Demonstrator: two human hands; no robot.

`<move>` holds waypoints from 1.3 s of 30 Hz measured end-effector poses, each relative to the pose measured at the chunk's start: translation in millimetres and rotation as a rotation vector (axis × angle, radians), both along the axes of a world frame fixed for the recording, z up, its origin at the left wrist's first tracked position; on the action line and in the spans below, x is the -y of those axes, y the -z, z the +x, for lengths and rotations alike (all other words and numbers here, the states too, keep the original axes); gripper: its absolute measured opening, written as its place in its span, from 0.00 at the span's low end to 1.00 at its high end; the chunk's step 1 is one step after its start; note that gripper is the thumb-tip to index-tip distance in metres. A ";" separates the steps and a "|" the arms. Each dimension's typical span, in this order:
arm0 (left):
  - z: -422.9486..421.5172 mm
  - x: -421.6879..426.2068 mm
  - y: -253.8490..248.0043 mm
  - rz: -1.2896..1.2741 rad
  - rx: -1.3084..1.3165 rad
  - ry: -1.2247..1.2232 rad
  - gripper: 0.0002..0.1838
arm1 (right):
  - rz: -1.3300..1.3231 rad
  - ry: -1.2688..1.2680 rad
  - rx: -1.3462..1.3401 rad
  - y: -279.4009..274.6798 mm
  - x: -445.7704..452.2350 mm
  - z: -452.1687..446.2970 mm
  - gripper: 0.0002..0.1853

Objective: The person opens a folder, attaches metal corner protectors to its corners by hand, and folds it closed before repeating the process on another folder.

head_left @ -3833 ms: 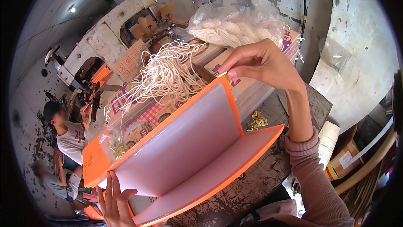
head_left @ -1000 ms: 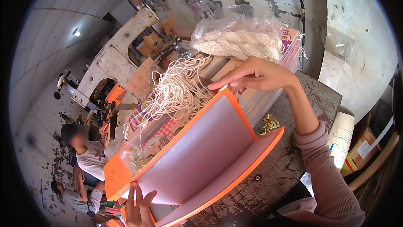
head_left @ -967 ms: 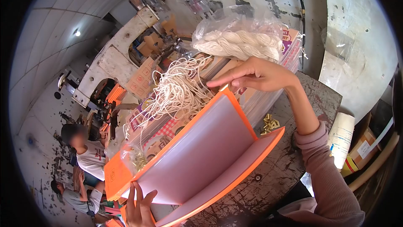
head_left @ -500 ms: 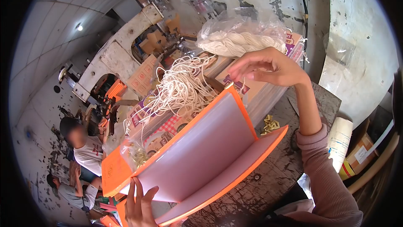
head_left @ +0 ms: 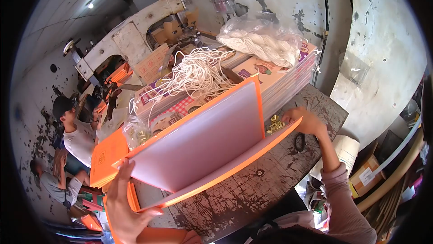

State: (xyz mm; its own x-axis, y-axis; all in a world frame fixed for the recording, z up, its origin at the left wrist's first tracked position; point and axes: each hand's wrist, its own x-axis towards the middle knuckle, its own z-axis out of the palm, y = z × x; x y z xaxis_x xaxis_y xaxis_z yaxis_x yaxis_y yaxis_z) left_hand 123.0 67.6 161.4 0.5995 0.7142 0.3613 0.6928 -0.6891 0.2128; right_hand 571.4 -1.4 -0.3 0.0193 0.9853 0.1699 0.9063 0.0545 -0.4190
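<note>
An orange folder [head_left: 198, 138] with pale inner sides stands part open on the scratched table. My left hand [head_left: 128, 205] is at its lower left corner, with fingers behind the edge and the thumb apart in front. Beside the folder's right end, my right hand [head_left: 304, 121] is low over the table at a small pile of brass-coloured metal pieces [head_left: 275, 124]. Its fingertips are blurred, so what they hold is unclear. A small metal piece shows on the folder's top right corner. More orange folders [head_left: 108, 158] lie behind my left hand.
Behind the folder are stacked printed sheets [head_left: 288, 84], tangled white cord [head_left: 196, 72] and a bagged cord bundle [head_left: 266, 45]. A dark ring-shaped object [head_left: 300, 142] lies on the table [head_left: 243, 190]. Two people [head_left: 79, 135] sit at the left. A white roll [head_left: 345, 151] stands right.
My right hand has left the folder's top corner and moved down to the metal pieces. My left hand has shifted left and shows more of its palm and wrist. The whole view has shifted.
</note>
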 end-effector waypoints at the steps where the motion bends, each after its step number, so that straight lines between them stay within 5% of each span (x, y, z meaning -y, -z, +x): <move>1: -6.2 -1.5 -0.1 -0.020 0.013 -0.006 0.60 | 0.068 0.057 -0.016 9.5 1.6 -4.0 0.09; 10: -23.3 -12.8 1.3 -0.057 0.108 0.156 0.56 | 0.197 0.175 -0.226 25.0 8.7 -15.5 0.05; 16: -29.3 -27.2 8.7 -0.073 0.249 0.099 0.45 | 0.361 0.261 -1.251 -9.6 26.6 -18.8 0.04; 20: -34.3 -45.1 10.7 -0.094 0.356 0.107 0.31 | 0.320 0.162 -1.392 -39.0 33.6 -20.4 0.06; 31: -31.8 -91.1 37.0 -0.052 0.715 0.101 0.16 | 0.253 -0.019 -1.296 -108.2 28.3 -82.1 0.06; 39: -48.9 -99.8 48.5 -0.393 0.641 0.183 0.11 | 0.219 -0.541 -0.675 -174.6 -36.1 -165.8 0.04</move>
